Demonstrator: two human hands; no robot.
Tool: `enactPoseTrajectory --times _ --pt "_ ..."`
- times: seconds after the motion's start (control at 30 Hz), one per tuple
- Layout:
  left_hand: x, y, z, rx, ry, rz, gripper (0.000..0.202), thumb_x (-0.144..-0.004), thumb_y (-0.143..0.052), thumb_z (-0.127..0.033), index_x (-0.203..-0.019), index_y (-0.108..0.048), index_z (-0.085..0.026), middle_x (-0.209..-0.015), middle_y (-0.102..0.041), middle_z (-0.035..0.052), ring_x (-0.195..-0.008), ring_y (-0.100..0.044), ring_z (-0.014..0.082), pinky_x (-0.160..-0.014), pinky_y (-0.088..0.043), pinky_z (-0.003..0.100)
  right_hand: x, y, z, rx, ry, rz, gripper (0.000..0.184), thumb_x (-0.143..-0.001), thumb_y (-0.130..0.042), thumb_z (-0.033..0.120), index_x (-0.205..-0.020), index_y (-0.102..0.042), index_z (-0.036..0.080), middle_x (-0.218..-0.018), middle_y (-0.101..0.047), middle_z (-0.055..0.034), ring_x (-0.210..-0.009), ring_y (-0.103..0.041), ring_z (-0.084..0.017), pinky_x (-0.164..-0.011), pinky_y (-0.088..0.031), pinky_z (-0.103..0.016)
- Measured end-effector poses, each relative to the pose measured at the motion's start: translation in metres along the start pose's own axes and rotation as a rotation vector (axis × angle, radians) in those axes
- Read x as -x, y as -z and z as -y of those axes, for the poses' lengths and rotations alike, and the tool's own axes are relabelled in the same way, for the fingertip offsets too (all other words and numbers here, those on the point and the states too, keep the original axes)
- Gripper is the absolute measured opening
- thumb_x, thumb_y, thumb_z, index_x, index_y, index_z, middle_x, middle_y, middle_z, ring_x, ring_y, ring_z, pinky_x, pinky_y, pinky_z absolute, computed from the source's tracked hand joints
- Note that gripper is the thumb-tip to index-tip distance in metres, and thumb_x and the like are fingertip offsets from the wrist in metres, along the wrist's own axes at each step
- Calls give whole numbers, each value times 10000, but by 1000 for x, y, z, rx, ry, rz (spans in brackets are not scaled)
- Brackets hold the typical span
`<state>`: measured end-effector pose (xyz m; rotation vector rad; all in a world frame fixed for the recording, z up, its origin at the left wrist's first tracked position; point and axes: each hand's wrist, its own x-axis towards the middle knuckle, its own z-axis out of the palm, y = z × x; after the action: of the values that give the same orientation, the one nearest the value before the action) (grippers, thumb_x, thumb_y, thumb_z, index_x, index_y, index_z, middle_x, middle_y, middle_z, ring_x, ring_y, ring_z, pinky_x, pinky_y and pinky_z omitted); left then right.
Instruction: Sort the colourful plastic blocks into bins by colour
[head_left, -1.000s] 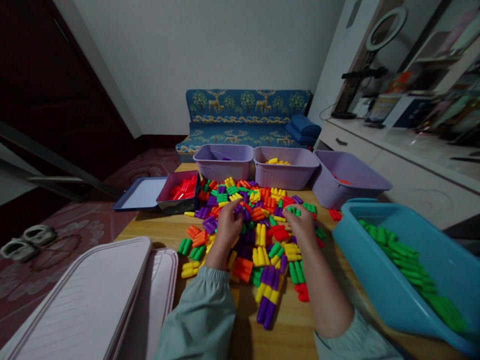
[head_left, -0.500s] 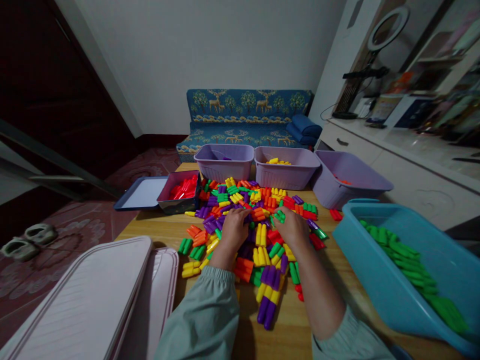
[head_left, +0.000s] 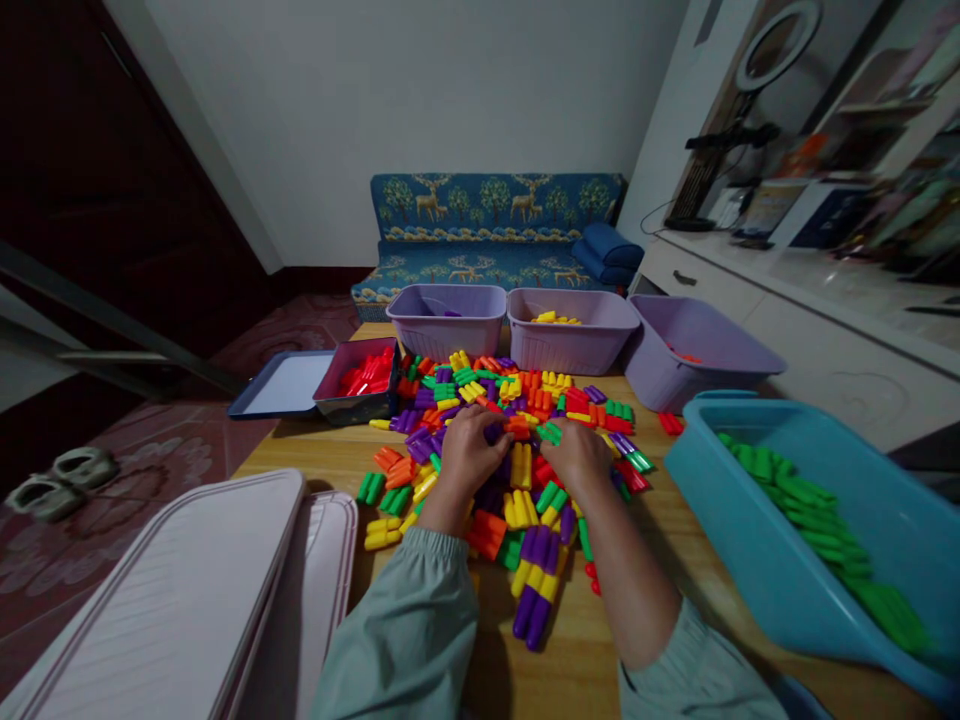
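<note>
A heap of plastic peg blocks (head_left: 517, 440) in purple, yellow, orange, red and green covers the middle of the wooden table (head_left: 330, 462). My left hand (head_left: 469, 455) rests on the heap with its fingers curled around purple pieces. My right hand (head_left: 577, 455) sits beside it, fingers closed over a green block (head_left: 550, 432) at its fingertips. Both hands are close together at the heap's centre.
Three lilac bins (head_left: 448, 318) (head_left: 568, 330) (head_left: 694, 352) line the far edge. A dark box (head_left: 361, 380) of red pieces and its lid (head_left: 281, 385) sit far left. A blue tub (head_left: 810, 520) with green pieces stands right. Pink lids (head_left: 187, 600) lie near left.
My right hand has moved left and toward me, closer to my left hand, taking a green block along. My left hand has shifted slightly and curled tighter on the heap.
</note>
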<state>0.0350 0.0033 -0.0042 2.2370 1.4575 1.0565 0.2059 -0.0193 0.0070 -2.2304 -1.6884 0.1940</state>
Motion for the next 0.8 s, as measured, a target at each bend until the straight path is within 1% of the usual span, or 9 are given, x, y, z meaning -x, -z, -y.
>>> enactPoseTrajectory --times 0.1,0.2,0.3,0.4,0.5,0.57,0.67,0.73,0.8 --pt "2 3 0 -26 17 118 220 -754 -703 -329 -940 -731 -213 -890 -692 48 -827 -627 192 -726 -475 284 -3 4 2 -368 -69 -162 304 -722 -599 314 -976 -708 187 -837 -713 -63 -789 -656 -212 -712 -488 -296" --pt "3 5 0 -57 6 170 248 -742 -724 -346 -955 -735 -221 -919 -695 53 -838 -630 198 -706 -460 276 -7 17 4 -1009 -144 -292 244 -675 -630 360 -833 -643 174 -666 -607 18 -614 -569 -132 -555 -456 -226" --pt "3 5 1 -67 28 182 250 -746 -723 -343 -962 -737 -218 -929 -703 58 -839 -631 200 -719 -456 281 -8 43 1 -1580 -272 -375 192 -659 -638 310 -777 -557 182 -635 -528 62 -525 -496 -79 -449 -389 -176" --pt "2 3 3 -55 34 187 239 -751 -716 -319 -962 -735 -210 -916 -709 58 -824 -630 194 -712 -455 274 -8 78 -10 -1971 -429 -469 38 -728 -543 174 -711 -508 178 -655 -527 59 -499 -490 -45 -441 -374 -154" --pt "2 0 4 -39 22 194 240 -753 -710 -298 -970 -733 -197 -933 -713 63 -811 -632 188 -698 -453 264 -5 109 -27 -2176 -507 -722 196 -827 -451 137 -639 -490 172 -663 -534 38 -523 -523 -31 -475 -422 -139" --pt "2 -1 5 -37 19 196 247 -752 -710 -292 -976 -732 -191 -944 -716 65 -802 -633 187 -690 -453 264 -2 121 -39 -2264 -488 -925 301 -893 -432 211 -599 -485 179 -720 -575 7 -606 -591 -43 -543 -488 -153" --pt "2 -1 4 -35 20 195 253 -749 -708 -279 -985 -730 -189 -952 -718 64 -800 -634 183 -692 -455 262 4 128 -53 -2383 -450 -1201 345 -916 -447 354 -624 -544 200 -937 -655 -52 -844 -683 -138 -637 -574 -284" --pt "2 -1 4 -30 22 199 249 -750 -705 -268 -985 -730 -188 -954 -720 62 -810 -636 182 -706 -461 264 7 131 -58 -2457 -469 -1309 319 -896 -480 387 -653 -582 206 -1067 -661 -78 -996 -677 -214 -653 -596 -364" --pt "2 0 3 -26 23 201 238 -754 -699 -255 -979 -732 -185 -957 -723 63 -822 -640 186 -720 -469 269 9 134 -59 -2589 -492 -1348 301 -865 -523 411 -684 -622 192 -1106 -664 -108 -1055 -663 -267 -650 -607 -405"
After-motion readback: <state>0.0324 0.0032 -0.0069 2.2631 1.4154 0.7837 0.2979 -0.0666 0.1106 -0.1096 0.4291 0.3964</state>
